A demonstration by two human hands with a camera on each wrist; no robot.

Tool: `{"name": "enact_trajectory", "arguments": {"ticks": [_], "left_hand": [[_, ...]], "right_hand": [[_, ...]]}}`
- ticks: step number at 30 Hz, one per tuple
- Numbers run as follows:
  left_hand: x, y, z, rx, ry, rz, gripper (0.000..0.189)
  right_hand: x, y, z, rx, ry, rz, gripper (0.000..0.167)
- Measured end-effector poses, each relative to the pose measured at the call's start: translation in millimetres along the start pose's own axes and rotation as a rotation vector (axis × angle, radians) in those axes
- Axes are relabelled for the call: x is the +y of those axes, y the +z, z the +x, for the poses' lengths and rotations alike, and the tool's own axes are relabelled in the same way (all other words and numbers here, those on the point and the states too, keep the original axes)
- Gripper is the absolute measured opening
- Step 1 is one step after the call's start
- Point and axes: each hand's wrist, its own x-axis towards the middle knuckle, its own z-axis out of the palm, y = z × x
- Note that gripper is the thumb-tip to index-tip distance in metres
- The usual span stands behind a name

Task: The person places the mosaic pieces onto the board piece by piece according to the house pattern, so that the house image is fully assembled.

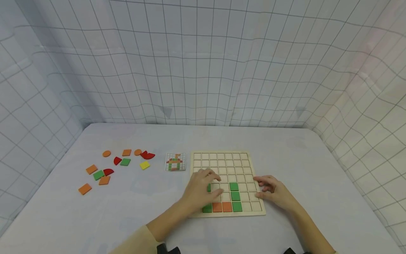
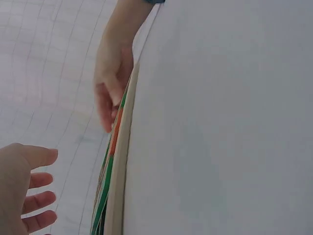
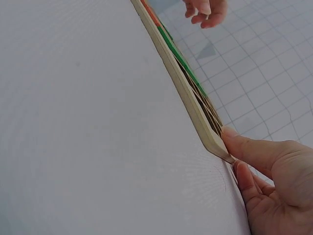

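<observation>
A grid-lined curtain (image 1: 215,63) backs the white table (image 1: 285,144); at the frame's lower centre we see the wooden grid board (image 1: 228,163) beside its pattern card (image 1: 175,162), and judge the design partly laid, with green square tiles (image 1: 235,196) and orange square tiles (image 1: 217,207) in some lower cells; red wedges (image 1: 108,171), orange discs (image 1: 106,153), a yellow tile (image 1: 145,165) and spare squares (image 1: 99,175) at left seem unplaced. The left hand (image 1: 199,187) hovers over the board, fingers apart, holding nothing, hiding some cells; the right hand (image 1: 276,193) grips the board's right edge.
</observation>
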Motion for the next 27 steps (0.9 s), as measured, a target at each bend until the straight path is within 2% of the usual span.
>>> {"name": "enact_trajectory", "arguments": {"ticks": [6, 11, 16, 21, 24, 27], "left_hand": [[-45.7, -35.6, -1.3, 0.152, -0.107, 0.027, 0.025], [-84.8, -66.5, -13.9, 0.210, -0.210, 0.068, 0.026], [-120.3, -94.7, -30.4, 0.266, -0.282, 0.091, 0.027], [-145.6, -114.5, -44.1, 0.278, -0.358, 0.110, 0.029], [-157.4, -120.1, -49.0, 0.256, -0.376, 0.100, 0.030], [-167.5, -120.2, -50.8, 0.227, -0.365, 0.117, 0.031]], "right_hand": [[2, 0, 0.1, 0.000, 0.023, 0.003, 0.055], [2, 1, 0.2, 0.001, 0.006, -0.007, 0.054], [0, 1, 0.0, 0.006, 0.009, -0.001, 0.054], [0, 0, 0.6, 0.012, 0.011, 0.000, 0.055], [1, 0, 0.9, 0.011, 0.011, -0.004, 0.055], [0, 0, 0.7, 0.007, 0.007, -0.009, 0.054]]}}
